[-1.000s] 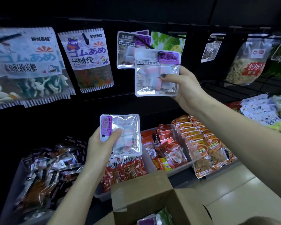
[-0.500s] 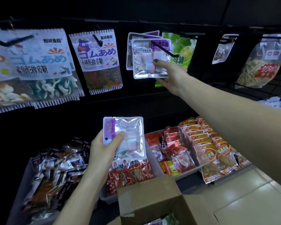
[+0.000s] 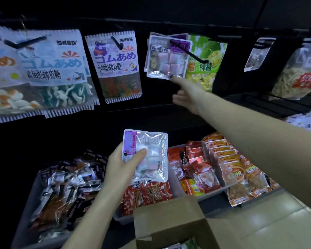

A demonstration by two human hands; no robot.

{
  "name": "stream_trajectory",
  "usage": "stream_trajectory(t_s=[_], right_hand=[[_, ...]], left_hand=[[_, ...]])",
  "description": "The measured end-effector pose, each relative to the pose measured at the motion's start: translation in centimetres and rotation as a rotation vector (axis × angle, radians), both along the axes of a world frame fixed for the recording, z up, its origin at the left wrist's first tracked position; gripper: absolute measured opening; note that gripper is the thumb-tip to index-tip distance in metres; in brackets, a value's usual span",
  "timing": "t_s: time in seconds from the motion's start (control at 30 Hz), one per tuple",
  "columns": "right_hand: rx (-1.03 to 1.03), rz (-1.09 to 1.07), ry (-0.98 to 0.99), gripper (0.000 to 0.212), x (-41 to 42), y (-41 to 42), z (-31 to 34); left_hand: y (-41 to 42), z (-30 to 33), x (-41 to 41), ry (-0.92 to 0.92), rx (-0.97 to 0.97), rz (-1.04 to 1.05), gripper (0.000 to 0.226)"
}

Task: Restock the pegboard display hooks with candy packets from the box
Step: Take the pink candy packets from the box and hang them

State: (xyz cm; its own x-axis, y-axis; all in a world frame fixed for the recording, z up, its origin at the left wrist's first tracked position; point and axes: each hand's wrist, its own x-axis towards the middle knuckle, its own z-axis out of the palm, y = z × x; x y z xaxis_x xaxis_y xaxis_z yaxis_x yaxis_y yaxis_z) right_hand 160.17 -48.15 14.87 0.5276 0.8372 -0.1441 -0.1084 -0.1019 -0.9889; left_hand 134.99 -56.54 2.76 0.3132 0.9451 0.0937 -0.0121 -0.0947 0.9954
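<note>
The shark gummy packet (image 3: pixel 56 69) reads 加减乘除, ゴムあめ and 鲨鱼形橡皮糖; the bear gummy packet (image 3: pixel 118 65) reads 加减乘除, ゴムあめ and 小熊形橡皮糖; the green durian candy packet (image 3: pixel 205 65) reads 榴莲味糖; print on the silver packets is too blurred to read

The left hand (image 3: pixel 123 165) is gripping a silver candy packet (image 3: pixel 147 155) with a purple label, thumb lying across its front, above the snack bins (image 3: pixel 221 192). The right hand (image 3: pixel 188 95) is reaching up, its forefinger touching the bottom edge of the hanging silver packets (image 3: pixel 166 57) on a black pegboard hook (image 3: pixel 188 53). Left of these, a bear gummy packet (image 3: pixel 117 66) and a shark gummy packet (image 3: pixel 56 69) are hanging on their own hooks; a green durian candy packet (image 3: pixel 206 65) is hanging just behind to the right. An open cardboard box (image 3: pixel 169 221) is sitting at the bottom.
</note>
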Motion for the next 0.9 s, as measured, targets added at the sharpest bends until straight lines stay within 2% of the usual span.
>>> stream_trajectory(t_s=[0.1,0.17,0.27,0.33,0.5,0.63,0.77,0.9], right_hand=[[-0.111,0.184,-0.178,0.058,-1.6,-4.6,-2.3],[-0.182,0.382,-0.248,0.045,-2.8,-8.3,-3.6],[-0.253,0.662,-0.468,0.028,-3.8,-13.6,-4.8],[-0.273,0.723,-0.46,0.024,-3.9,-16.2,-5.4],[-0.202,0.636,-0.32,0.005,-3.1,-20.6,-5.5],[-0.079,0.49,-0.135,0.009,-1.6,-22.6,-3.9],[0.096,0.376,0.046,0.019,-0.1,-23.0,-0.7],[0.176,0.303,0.116,0.015,0.9,-22.3,2.0]], left_hand=[[-0.9,-0.2,0.3,0.03,-0.01,-0.036,0.026],[-1.8,-0.6,0.5,0.066,-0.034,-0.062,0.028],[-3.8,-1.0,0.5,0.1,-0.055,-0.107,0.031],[-5.4,-1.1,0.1,0.081,-0.088,-0.115,0.035],[-8.1,0.2,-0.8,0.027,-0.131,-0.072,0.035],[-8.1,4.3,1.1,-0.013,-0.083,-0.036,0.032],[-7.5,8.8,4.8,-0.003,-0.016,-0.106,0.032],[-6.4,12.7,7.3,-0.046,-0.007,-0.109,0.033]])
